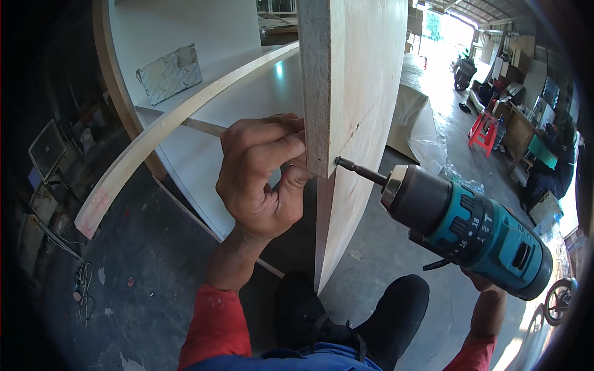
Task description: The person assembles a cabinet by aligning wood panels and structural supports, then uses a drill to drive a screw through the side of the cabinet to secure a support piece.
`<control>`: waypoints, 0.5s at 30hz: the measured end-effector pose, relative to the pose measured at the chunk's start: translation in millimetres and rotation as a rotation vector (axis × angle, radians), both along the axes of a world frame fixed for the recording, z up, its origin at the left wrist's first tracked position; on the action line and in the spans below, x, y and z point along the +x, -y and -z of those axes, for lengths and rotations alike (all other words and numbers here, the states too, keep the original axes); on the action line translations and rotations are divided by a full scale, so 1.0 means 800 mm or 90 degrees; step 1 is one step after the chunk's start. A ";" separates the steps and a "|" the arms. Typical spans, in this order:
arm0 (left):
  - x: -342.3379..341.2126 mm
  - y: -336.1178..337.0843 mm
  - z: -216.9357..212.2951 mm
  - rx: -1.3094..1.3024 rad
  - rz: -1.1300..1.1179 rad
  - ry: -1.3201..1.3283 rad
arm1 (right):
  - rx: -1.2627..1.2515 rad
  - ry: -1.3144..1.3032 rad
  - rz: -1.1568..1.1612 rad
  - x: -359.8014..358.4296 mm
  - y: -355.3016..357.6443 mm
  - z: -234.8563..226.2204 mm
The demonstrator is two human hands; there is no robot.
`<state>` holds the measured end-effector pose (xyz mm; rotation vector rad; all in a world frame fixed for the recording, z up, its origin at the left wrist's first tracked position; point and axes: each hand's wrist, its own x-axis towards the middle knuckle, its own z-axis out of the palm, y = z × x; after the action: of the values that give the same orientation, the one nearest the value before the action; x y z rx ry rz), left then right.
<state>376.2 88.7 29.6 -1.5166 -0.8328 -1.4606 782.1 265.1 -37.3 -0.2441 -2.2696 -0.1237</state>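
My right hand is wrapped round the grip of a teal and black cordless drill, whose body hides most of the fingers. The bit points left, and its tip meets a dark screw head at the face of a pale wooden board, close to its lower corner. At the thick edge of that board, my left hand is closed, fingers curled and thumb pressed against the wood. What lies behind its fingertips is partly hidden.
A long wooden strip slants out on the left, before a white cabinet with a wrapped block inside. Another pale panel stands below the board. Farther right are a plastic-covered piece, a red stool and a person.
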 end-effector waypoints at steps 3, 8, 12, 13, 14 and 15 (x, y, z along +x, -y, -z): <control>-0.002 -0.002 0.002 -0.004 -0.004 -0.001 | -0.021 0.008 0.001 -0.005 0.004 -0.005; -0.005 0.001 0.000 0.002 -0.018 -0.013 | -0.132 0.006 -0.003 -0.039 0.039 -0.034; -0.005 0.001 0.001 -0.015 -0.013 0.000 | -0.098 0.063 0.032 -0.059 0.043 -0.044; -0.005 0.001 -0.001 -0.011 -0.015 -0.005 | -0.019 0.123 0.066 -0.061 0.042 -0.045; -0.005 0.002 -0.001 -0.009 -0.015 -0.005 | -0.185 0.150 0.099 -0.052 0.032 -0.031; -0.005 0.003 -0.002 -0.013 -0.014 -0.004 | -0.183 0.149 0.099 -0.050 0.032 -0.032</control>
<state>372.4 86.1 30.9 -1.5221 -0.8611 -1.4355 742.1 239.3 -11.8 -0.5853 -2.4972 0.1006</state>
